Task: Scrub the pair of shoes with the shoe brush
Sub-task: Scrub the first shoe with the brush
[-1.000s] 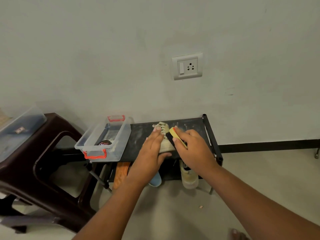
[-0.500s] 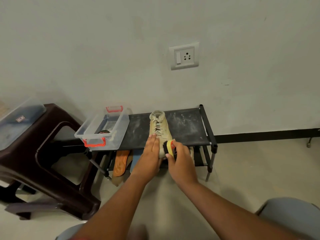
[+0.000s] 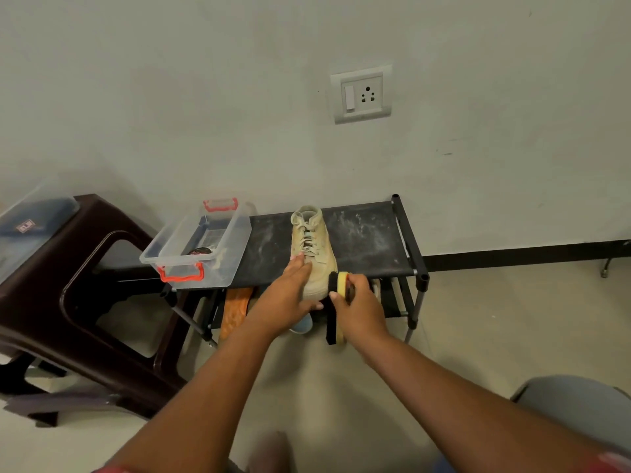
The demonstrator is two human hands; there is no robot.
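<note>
A dirty cream sneaker [image 3: 312,245] stands on the top shelf of a black shoe rack [image 3: 368,238], toe toward me. My left hand [image 3: 290,295] lies over its left side and toe, fingers straight on the upper, thumb under the toe. My right hand [image 3: 356,307] grips a yellow-backed shoe brush [image 3: 338,283] with dark bristles pressed against the right side of the toe. A second cream shoe [image 3: 376,289] peeks out on the lower shelf behind my right hand.
A clear plastic box with red handles [image 3: 196,247] sits on the rack's left end. A dark brown plastic stool [image 3: 85,302] stands to the left with a clear lid on it. Orange and blue footwear [image 3: 235,307] sit on the lower shelf. A wall socket [image 3: 361,94] is above.
My right hand slid the brush from the laces down to the right side of the toe. My left hand moved down toward the toe. The camera pulled back and more of the sneaker shows.
</note>
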